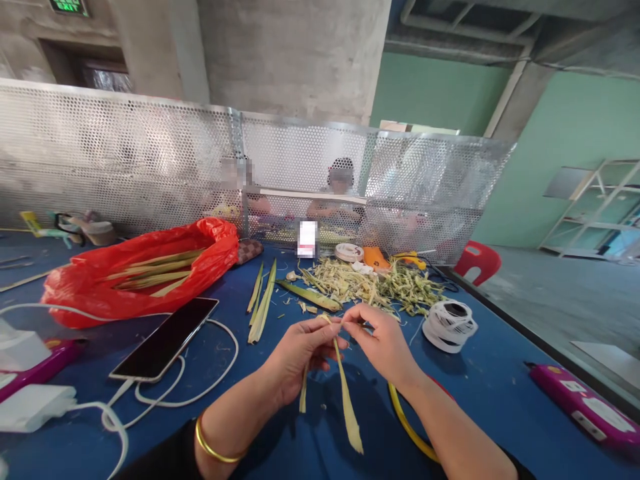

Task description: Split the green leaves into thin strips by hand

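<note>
My left hand [305, 350] is closed on a pale dried leaf strip [347, 403], pinched between thumb and fingers. One long end hangs down toward me; a shorter piece dangles below the palm. Close beside it, my right hand [377, 340] has thumb and forefinger pressed together near the strip's top. Whatever lies in that pinch is too small to make out. Beyond my hands lie a greenish leaf [310, 295] and a heap of knotted leaf pieces [360, 280]. A spool of white thread [450, 327] stands right of my right hand.
On the left, a red plastic bag [200, 243] holds long leaves, near a phone [165, 340] with a white cable. Several leaves [263, 307] lie mid-table. A yellow ring [407, 427] sits under my right forearm, a purple device [583, 407] far right. People work behind a perforated screen [305, 143].
</note>
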`<state>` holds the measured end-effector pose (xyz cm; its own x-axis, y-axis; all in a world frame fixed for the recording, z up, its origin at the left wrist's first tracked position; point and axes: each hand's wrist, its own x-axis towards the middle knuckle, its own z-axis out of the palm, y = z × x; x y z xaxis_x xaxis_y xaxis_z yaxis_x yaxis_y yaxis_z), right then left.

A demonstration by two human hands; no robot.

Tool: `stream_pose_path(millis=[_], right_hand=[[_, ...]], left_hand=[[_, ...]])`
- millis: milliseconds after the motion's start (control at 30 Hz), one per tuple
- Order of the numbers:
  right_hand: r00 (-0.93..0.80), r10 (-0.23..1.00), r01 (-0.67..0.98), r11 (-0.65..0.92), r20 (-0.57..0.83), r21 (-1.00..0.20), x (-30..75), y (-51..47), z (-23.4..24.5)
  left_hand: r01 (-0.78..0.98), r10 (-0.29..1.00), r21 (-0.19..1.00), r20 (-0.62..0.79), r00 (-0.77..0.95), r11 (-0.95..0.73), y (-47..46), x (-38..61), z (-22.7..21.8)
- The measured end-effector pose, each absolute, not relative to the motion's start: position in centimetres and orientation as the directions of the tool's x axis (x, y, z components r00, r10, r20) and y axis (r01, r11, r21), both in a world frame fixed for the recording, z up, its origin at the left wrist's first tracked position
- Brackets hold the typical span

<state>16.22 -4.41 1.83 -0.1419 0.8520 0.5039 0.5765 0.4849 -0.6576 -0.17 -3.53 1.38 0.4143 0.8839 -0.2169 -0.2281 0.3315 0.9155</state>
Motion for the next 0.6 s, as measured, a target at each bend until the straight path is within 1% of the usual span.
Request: stream_pose_path(millis=[67,133,200,267,400,500,533,600], right_hand=[[-0.13,0.865,0.585,0.461,0.484,-0.667,16.3,-4.3,1.8],[-0.141,0.863,0.608,0.462,0.485,-0.646,16.4,-4.3,1.7],[-0.176,0.853,0.624,0.483,0.492,-0.614,16.5,-4.2,1.7],[-0.203,0.855,0.614,0.491,0.477,-0.618,16.7,-4.2,1.8],[-0.191,0.897,0.554,0.433,0.398,-0.711,17.0,-3.9,2.0],[-0.166,0.93,0.499,0.365,0.327,-0.785,16.6,-3.9,1.7],[-0.176,0.946,0.458,0.324,0.273,-0.828,16.3,-4.0,1.6],[-0.238,0.965,0.329,0.186,0.109,-0.926,15.7,-4.4,1.4]], left_hand=[[-0.234,0.899,0.912,-0.238,0.369,0.338,-3.4,-0.2,1.2],[-0.223,0.906,0.916,-0.246,0.343,0.333,-3.4,-0.3,1.2],[-0.179,0.902,0.93,-0.242,0.357,0.32,-3.5,-0.4,1.4],[-0.111,0.903,0.952,-0.228,0.364,0.285,-3.6,-0.5,1.7],[0.048,0.924,0.984,-0.177,0.339,0.172,-4.0,-0.1,2.2],[0.128,0.901,0.99,-0.102,0.421,0.052,-4.4,0.5,2.0],[0.131,0.885,0.991,-0.074,0.461,0.015,-4.5,0.6,1.8],[0.149,0.856,0.989,-0.063,0.514,-0.017,-4.6,0.8,1.4]])
